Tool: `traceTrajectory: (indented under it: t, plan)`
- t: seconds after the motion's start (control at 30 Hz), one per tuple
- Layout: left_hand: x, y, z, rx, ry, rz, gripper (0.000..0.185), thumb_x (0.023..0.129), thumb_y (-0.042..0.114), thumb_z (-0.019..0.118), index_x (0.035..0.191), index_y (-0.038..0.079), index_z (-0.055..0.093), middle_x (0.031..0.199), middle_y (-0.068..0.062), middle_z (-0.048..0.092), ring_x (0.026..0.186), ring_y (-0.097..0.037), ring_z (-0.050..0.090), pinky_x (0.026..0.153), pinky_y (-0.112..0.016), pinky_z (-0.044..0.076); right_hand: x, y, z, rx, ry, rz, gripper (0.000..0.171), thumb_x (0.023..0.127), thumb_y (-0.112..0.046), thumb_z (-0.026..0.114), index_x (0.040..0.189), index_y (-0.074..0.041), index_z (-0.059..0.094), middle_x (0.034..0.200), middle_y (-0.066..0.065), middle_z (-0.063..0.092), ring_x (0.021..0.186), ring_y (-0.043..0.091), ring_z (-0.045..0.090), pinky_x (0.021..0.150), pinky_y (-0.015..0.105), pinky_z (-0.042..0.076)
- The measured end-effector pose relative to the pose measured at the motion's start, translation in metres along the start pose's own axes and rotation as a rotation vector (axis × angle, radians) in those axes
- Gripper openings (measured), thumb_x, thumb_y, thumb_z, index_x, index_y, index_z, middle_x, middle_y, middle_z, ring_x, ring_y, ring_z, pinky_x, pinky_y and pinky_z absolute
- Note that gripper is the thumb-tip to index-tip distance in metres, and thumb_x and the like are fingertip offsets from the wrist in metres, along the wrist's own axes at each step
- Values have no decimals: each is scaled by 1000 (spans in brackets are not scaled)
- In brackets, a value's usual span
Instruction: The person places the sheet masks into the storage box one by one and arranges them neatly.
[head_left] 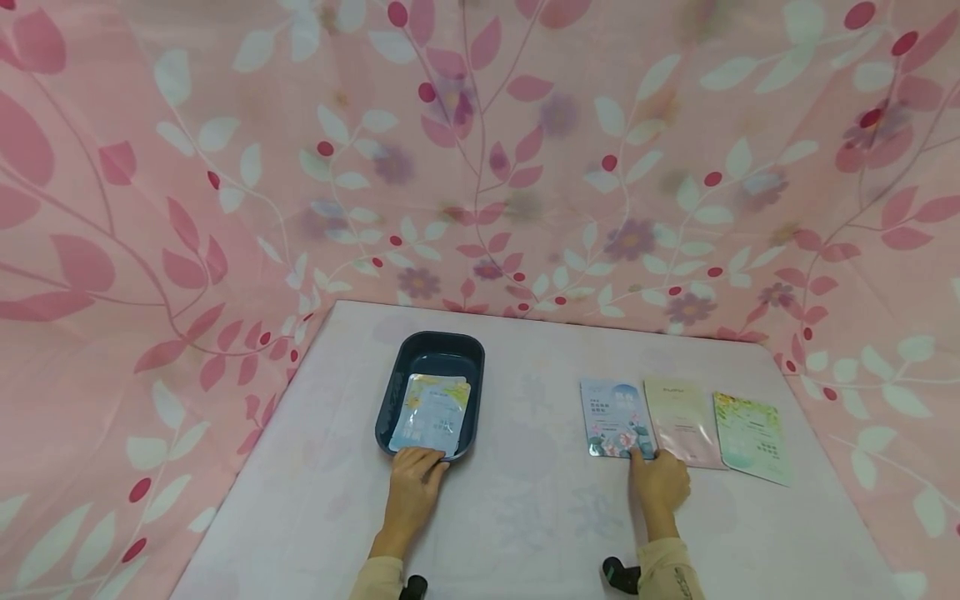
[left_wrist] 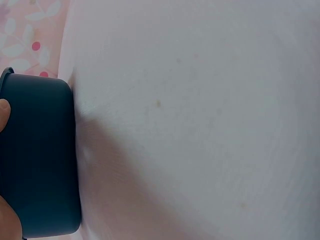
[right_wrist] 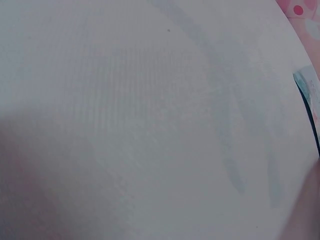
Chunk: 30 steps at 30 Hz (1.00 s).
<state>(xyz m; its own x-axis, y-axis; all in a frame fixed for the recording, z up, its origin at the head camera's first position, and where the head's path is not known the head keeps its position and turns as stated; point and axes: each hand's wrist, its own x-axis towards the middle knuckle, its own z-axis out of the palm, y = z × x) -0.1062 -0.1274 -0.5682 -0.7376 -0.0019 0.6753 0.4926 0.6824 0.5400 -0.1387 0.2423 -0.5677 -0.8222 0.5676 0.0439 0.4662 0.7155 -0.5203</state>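
Note:
A dark blue rectangular tray [head_left: 431,342] stands on the left part of the table. Inside it lies a light blue, shiny sachet [head_left: 429,417] with yellow flowers along its top. My left hand [head_left: 414,487] grips the tray's front rim, and a fingertip lies against the outer wall in the left wrist view. On the right, my right hand [head_left: 662,483] pinches the lower edge of a blue flat sachet [head_left: 613,412] with pink flowers; its curled fingers overlap the corner of a beige-pink sachet [head_left: 681,417]. In the right wrist view only a sliver of the sachet shows.
A green sachet [head_left: 752,437] completes the row at the right. White cloth covers the table [head_left: 525,517], with a pink floral curtain [head_left: 480,167] behind and at both sides. Black straps or devices [head_left: 621,575] sit by the wrists.

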Motion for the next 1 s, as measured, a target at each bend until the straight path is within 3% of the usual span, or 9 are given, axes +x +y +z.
traceTrajectory:
  t: [0.17, 0.6, 0.87, 1.0]
  plan:
    - [0, 0, 0, 2, 1, -3, 21, 63, -4, 82, 81, 0, 72, 77, -3, 67, 76, -19, 59, 77, -31, 40, 3, -3, -1, 65, -12, 27, 44, 83, -22, 67, 100, 18, 59, 96, 35, 60, 88, 50, 56, 75, 54, 43]
    - [-1, -2, 1, 10, 16, 19, 21, 62, -5, 82, 81, -1, 72, 77, -4, 67, 75, -19, 58, 75, -32, 41, 4, -3, 0, 186, -24, 73, 36, 79, -14, 70, 95, 16, 59, 93, 33, 61, 84, 49, 56, 72, 54, 42]
    - [-2, -1, 1, 9, 16, 15, 22, 62, -5, 82, 81, -1, 72, 77, -4, 68, 75, -19, 58, 75, -32, 41, 5, -1, -1, 279, -40, 136, 29, 78, -11, 71, 92, 14, 64, 90, 29, 63, 86, 46, 55, 77, 54, 40]
    - [-1, 0, 1, -10, 19, 14, 22, 62, -5, 82, 81, -2, 72, 77, -5, 68, 75, -20, 59, 75, -33, 41, 6, 1, -1, 309, -56, 123, 30, 77, -9, 70, 94, 15, 65, 80, 25, 66, 83, 45, 58, 75, 52, 42]
